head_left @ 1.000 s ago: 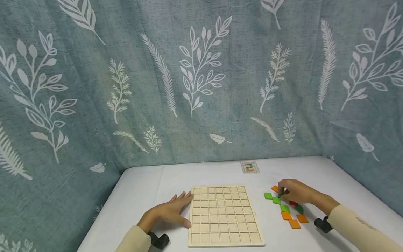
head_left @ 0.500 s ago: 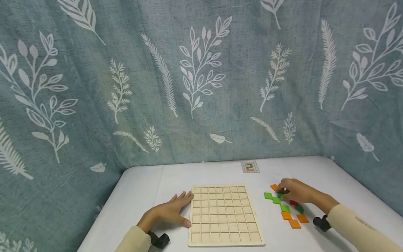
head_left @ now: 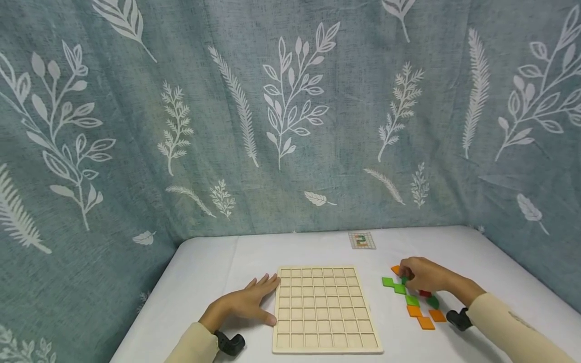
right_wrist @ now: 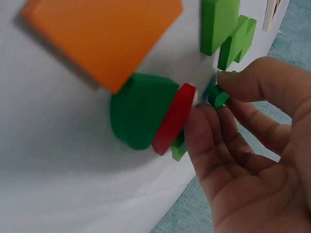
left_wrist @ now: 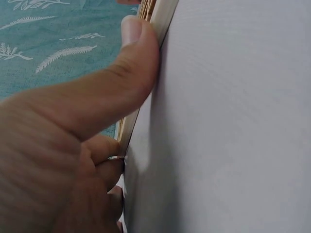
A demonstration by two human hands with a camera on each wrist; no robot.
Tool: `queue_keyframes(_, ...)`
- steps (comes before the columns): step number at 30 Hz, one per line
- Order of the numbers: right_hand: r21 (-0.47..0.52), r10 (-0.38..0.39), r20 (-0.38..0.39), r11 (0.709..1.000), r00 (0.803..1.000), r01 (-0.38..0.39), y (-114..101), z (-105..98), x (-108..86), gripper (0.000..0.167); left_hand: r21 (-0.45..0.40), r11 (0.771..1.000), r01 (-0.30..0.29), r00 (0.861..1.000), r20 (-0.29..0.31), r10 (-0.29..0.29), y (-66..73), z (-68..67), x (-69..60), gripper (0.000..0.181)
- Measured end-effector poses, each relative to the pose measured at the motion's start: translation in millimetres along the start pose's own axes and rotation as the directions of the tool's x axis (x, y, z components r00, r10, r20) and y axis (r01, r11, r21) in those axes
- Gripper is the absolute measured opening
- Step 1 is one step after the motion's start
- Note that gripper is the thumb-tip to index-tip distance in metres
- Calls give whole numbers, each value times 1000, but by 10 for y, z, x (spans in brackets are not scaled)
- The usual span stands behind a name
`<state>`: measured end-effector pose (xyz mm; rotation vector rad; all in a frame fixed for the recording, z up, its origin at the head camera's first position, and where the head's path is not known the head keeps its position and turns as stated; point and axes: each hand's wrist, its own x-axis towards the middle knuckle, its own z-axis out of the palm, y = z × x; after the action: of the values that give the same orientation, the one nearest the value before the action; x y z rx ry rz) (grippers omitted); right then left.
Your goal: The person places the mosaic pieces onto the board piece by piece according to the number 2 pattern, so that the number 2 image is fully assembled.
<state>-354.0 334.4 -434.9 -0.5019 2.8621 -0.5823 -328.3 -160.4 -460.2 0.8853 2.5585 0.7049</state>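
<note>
My left hand [head_left: 248,303] lies with spread fingers against the left edge of the wooden grid board [head_left: 328,349]. In the left wrist view the thumb [left_wrist: 133,58] presses along the board's side [left_wrist: 164,17]. Over the loose tiles, my right hand [head_left: 424,275] pinches a dark green tile [right_wrist: 219,96] between thumb and fingers. Close by lie a red tile [right_wrist: 174,119], another dark green tile with a rounded side [right_wrist: 141,109] and an orange tile [right_wrist: 107,34]. Light green tiles [head_left: 400,289] sit left of this hand, and part of the group is hidden beneath it.
A small card with a coloured grid pattern [head_left: 362,240] lies at the back of the white table [head_left: 254,252]. Several orange tiles [head_left: 425,323] are nearest the front of the group. Behind the table hangs a leaf-patterned curtain [head_left: 290,201].
The right hand stays among the tiles with its fingers slightly shifted, and more of the dark green tile shows in them. The left hand keeps its place. The head view has moved slightly.
</note>
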Motion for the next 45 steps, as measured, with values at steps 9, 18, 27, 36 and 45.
queue_keyframes(9, 6, -16, 2, 1000, 1000, 16, 9, -41, -71, 21, 4, 1000, 5, 1000, 3, -5, -31, 18, 27, 113)
queue_keyframes(18, 60, -138, -5, 989, 990, 138, -94, -133, -82, 24, 6, 1000, 2, 1000, -7, -2, 6, 4, -7, 115)
queue_keyframes(27, 86, -222, -5, 971, 975, 222, -165, -85, -49, 20, 6, 1000, 9, 1000, -13, -9, -12, 17, 7, 113)
queue_keyframes(36, 107, -248, -28, 962, 968, 250, -334, -45, -5, 22, 2, 1000, 8, 1000, -8, -8, -37, 40, 5, 113)
queue_keyframes(45, 81, -263, -50, 960, 963, 267, -500, -42, 89, 22, 21, 1000, 4, 1000, -31, -4, -41, 46, 19, 113)
